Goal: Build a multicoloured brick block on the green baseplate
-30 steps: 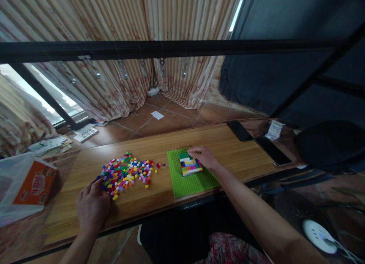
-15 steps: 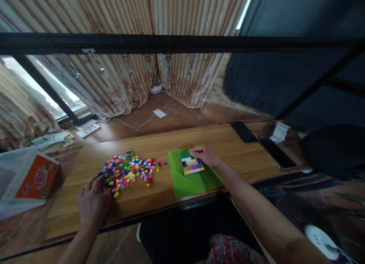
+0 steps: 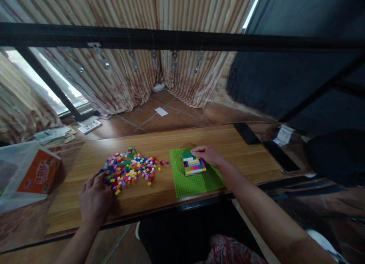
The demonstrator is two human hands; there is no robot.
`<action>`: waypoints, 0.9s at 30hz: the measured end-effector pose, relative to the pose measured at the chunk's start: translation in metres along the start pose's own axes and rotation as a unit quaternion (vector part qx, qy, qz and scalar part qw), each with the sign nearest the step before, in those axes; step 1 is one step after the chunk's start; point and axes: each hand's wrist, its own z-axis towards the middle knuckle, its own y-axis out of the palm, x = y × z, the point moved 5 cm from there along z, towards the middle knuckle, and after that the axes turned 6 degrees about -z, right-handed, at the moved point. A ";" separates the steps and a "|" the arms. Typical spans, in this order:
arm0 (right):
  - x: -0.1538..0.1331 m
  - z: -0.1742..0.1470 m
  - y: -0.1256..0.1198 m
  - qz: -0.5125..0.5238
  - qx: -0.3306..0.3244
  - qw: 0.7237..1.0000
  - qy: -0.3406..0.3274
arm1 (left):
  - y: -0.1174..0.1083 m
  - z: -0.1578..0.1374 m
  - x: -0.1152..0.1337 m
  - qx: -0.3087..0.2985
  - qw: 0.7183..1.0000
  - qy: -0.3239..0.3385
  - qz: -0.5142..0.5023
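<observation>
A small block of stacked, many-coloured toy bricks (image 3: pixel 194 167) stands on a green studded baseplate (image 3: pixel 182 186). At its back right edge is my right hand (image 3: pixel 210 156), thumb and fingertips pinched together over the green bricks on top. Whatever is between those fingertips is too small to make out. To the left, a loose pile of small coloured bricks (image 3: pixel 131 169) spreads over the wooden board. My left hand (image 3: pixel 95 197) rests at the pile's left edge with fingers curled and close together. Dark blue bricks show by its fingertips; what lies under the fingers is hidden.
A clear plastic bin (image 3: pixel 21 180) with an orange label stands left of the wooden board (image 3: pixel 154 199). Two dark phones (image 3: pixel 246 133) and a crumpled packet (image 3: pixel 284 135) lie at the right end. A black metal bar (image 3: pixel 182 39) crosses in front of the curtains.
The view has shifted slightly. My right hand keeps its pinch at the back of the brick block, and my left hand stays by the pile. No brick has visibly moved.
</observation>
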 end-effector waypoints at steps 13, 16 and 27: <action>-0.003 -0.005 -0.003 0.033 0.018 0.999 0.000 | -0.001 -0.002 0.001 0.022 1.000 0.010 0.018; -0.004 -0.013 -0.016 0.077 0.109 0.991 -0.001 | 0.000 -0.002 0.000 0.025 1.000 0.003 0.012; -0.067 -0.076 0.053 -0.062 0.123 0.979 -0.147 | 0.001 -0.005 0.002 0.020 0.999 -0.024 -0.023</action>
